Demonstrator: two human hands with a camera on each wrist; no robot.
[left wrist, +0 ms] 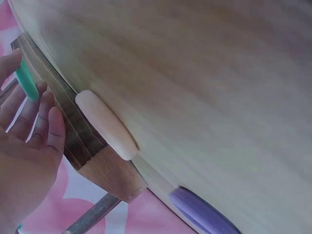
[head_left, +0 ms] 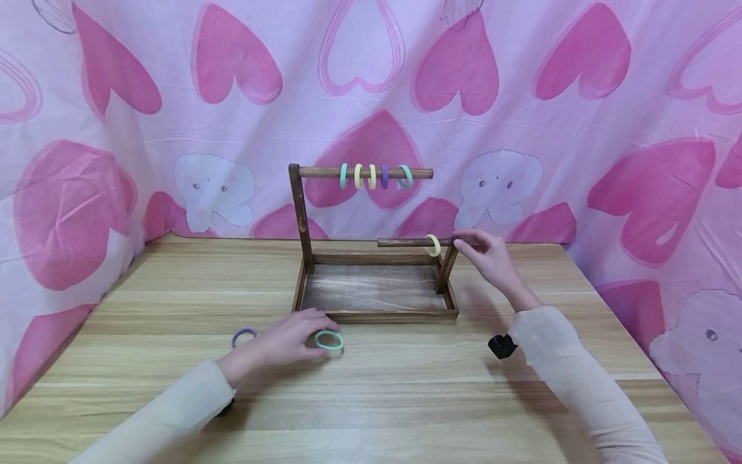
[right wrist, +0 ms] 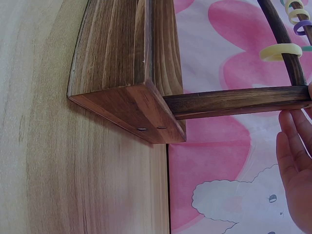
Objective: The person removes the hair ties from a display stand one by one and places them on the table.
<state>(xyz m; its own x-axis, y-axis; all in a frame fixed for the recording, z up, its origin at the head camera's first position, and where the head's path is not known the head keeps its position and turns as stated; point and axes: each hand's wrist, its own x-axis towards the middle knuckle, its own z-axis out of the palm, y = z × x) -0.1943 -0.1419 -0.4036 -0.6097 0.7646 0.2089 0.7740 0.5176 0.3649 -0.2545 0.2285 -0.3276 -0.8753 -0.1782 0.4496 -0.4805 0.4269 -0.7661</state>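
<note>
My left hand (head_left: pixel 295 338) pinches a mint green ring (left wrist: pixel 28 82) between thumb and fingers, just in front of the wooden rack's tray (head_left: pixel 382 317). A peach ring (left wrist: pixel 107 126) lies on the table beside the tray, hidden behind the left hand in the head view. Farther left is a purple ring (head_left: pixel 243 332) on the table. My right hand (head_left: pixel 489 258) grips the top of the rack's short post (head_left: pixel 446 267), thumb and fingertips at its corner. One pale yellow ring (head_left: pixel 437 247) hangs on the lower bar (head_left: pixel 400 243), close to that post.
Several mint, yellow and purple rings hang on the upper bar (head_left: pixel 319 173), held by the tall left post (head_left: pixel 301 219). The wooden table (head_left: pixel 371 406) runs back to a pink heart-patterned cloth (head_left: pixel 359 38), which also encloses both sides.
</note>
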